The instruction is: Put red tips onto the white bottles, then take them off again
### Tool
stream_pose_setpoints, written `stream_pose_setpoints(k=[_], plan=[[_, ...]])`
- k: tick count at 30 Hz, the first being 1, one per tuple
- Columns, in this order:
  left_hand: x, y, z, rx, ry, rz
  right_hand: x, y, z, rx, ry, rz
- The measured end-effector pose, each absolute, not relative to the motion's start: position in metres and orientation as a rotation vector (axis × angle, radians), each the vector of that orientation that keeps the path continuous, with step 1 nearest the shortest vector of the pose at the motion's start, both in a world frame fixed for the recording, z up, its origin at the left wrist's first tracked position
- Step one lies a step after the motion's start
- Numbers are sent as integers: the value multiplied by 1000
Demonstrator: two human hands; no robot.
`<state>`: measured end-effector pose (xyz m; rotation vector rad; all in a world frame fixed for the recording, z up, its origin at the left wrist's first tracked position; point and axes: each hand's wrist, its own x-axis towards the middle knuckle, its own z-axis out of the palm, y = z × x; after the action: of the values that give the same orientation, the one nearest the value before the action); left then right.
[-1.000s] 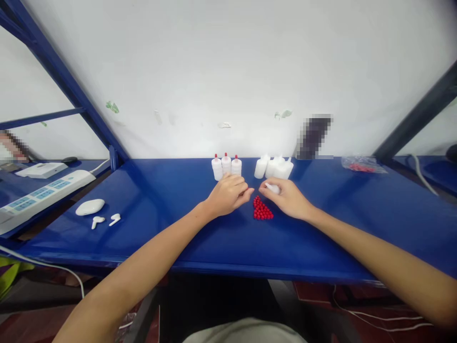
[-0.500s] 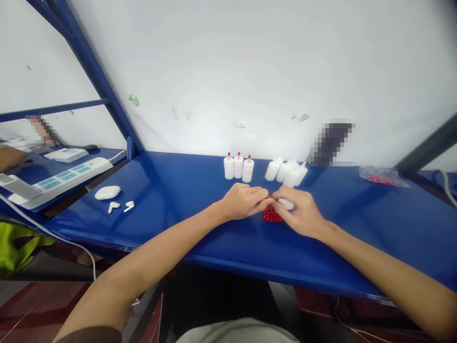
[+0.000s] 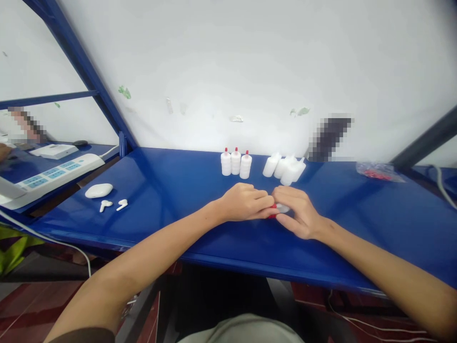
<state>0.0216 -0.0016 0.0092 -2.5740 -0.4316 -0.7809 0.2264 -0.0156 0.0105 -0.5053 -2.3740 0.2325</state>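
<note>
A: How do the hands stand, nearest us?

B: The left hand (image 3: 246,202) narrows thumb and forefinger into a pinch, seemingly on a red cap (image 3: 274,206). The right hand (image 3: 300,212) curls around a white bottle (image 3: 283,208), mostly hiding it.

A: So the bottle is where?

B: Between the hands, over the table (image 3: 228,247); I can't tell whether the cap touches its tip.

A: What could go wrong?

B: The cap is tiny, so a loose pinch could drop it. A crooked push could seat it askew, and too hard a grip could dent the bottle, which looks like soft plastic.

A: And the table?

B: Glossy blue; a dropped cap might skid.

A: Farther back?

B: Three capped bottles (image 3: 235,163) stand upright: matte white, ribbed, with pointed red tops. Right of them, uncapped bottles (image 3: 284,169) crowd together, spouts slanting. Farther right lies a crinkled clear bag (image 3: 380,172) with red pieces inside. Behind is the scuffed white wall (image 3: 214,71).
</note>
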Motion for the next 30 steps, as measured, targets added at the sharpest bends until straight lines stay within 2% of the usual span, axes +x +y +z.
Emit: stream_pose_setpoints(k=[15,23,30], plan=[[24,3,1,-2678,-428,-663,224,-23,13,-951,-2448,262],[24,-2,8,-2615,-375,-748,222,-26,13,-870,-2415,350],[26,-3,7,-2658,-420,-681,223,-27,13,-833,-2420,371]])
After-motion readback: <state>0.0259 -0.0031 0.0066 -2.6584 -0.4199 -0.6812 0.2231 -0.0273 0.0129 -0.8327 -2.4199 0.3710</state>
